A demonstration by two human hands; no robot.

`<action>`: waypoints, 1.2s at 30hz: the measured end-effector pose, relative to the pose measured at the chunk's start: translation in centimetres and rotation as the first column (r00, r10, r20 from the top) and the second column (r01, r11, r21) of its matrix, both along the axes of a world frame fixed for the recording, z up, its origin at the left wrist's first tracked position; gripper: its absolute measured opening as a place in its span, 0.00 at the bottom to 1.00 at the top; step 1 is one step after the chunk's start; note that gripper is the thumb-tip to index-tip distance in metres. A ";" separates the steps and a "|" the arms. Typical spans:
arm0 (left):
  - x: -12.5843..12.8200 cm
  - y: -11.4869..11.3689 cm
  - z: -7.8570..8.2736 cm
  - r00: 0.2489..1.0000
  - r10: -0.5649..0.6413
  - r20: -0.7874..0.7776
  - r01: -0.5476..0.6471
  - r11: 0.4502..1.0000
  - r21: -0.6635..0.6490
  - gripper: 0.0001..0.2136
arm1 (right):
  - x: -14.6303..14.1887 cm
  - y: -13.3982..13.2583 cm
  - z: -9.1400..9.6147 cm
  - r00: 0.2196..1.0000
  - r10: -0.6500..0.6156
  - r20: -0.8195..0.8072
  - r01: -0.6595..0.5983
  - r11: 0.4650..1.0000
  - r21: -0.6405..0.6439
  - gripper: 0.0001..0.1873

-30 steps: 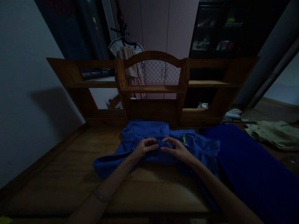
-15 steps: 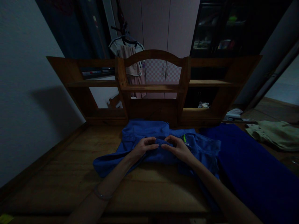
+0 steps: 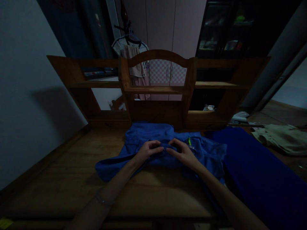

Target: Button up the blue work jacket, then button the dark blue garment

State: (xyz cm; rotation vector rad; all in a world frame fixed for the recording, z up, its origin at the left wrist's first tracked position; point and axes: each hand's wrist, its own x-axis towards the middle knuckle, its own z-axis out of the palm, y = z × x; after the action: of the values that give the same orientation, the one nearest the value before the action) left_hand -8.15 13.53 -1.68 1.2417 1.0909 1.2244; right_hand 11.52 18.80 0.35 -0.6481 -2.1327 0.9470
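A blue garment (image 3: 151,131), maybe a shirt or jacket, lies spread and rumpled on a wooden tabletop (image 3: 158,195). Its one sleeve-like end reaches out to the left, and a bright yellow-green strip (image 3: 189,141) shows on its right part. At the middle, my left hand (image 3: 150,150) pinches a fold of the cloth between thumb and fingers. Close beside it, my right hand (image 3: 181,152) pinches the same fold from the other side. The fingertips are a short gap apart. Whatever small part of the garment lies between them is too dark to make out.
Behind the garment stands a wooden shelf unit (image 3: 157,91) with open compartments. To the right lies a deep blue cloth (image 3: 259,172), with a pale folded cloth (image 3: 283,137) beyond it. A wall (image 3: 31,127) borders the left side. Clothes hang on a rack (image 3: 134,54) behind the shelf.
Both hands stay nearly in place on the blue garment. The fingertips have shifted slightly, with a little more of the fold showing between them.
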 end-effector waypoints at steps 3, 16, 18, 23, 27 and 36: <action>0.1 0.1 0.0 0.993 0.047 -0.111 -0.041 0.998 0.056 0.13 | 0.0 -0.3 0.1 0.999 -0.038 0.004 0.037 0.995 0.088 0.09; -0.3 0.1 0.5 0.980 0.115 -0.162 -0.106 0.993 0.058 0.15 | -0.2 -0.2 -0.5 0.993 -0.115 0.007 0.110 0.964 0.243 0.04; -0.3 0.1 0.4 0.981 0.138 -0.140 -0.134 0.990 0.037 0.14 | -0.2 -0.1 -0.7 0.993 -0.119 0.007 0.113 0.960 0.254 0.04; -0.2 0.2 0.4 0.984 0.164 -0.071 -0.163 0.986 0.024 0.13 | -0.4 0.0 -1.1 0.987 -0.158 0.009 0.149 0.946 0.287 0.04; -0.1 0.0 0.6 0.985 0.159 -0.068 -0.157 0.987 0.034 0.14 | -0.4 -0.1 -1.2 0.987 -0.161 0.015 0.149 0.944 0.295 0.05; -0.2 0.1 0.4 0.981 0.125 -0.146 -0.113 0.990 0.085 0.16 | -0.5 -0.3 -1.5 0.987 -0.159 0.007 0.149 0.941 0.302 0.05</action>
State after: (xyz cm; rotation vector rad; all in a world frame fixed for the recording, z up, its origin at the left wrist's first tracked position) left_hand -8.40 13.62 -1.32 1.3612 1.2541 1.2887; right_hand 10.98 18.54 -1.15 -0.6661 -2.1585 0.5151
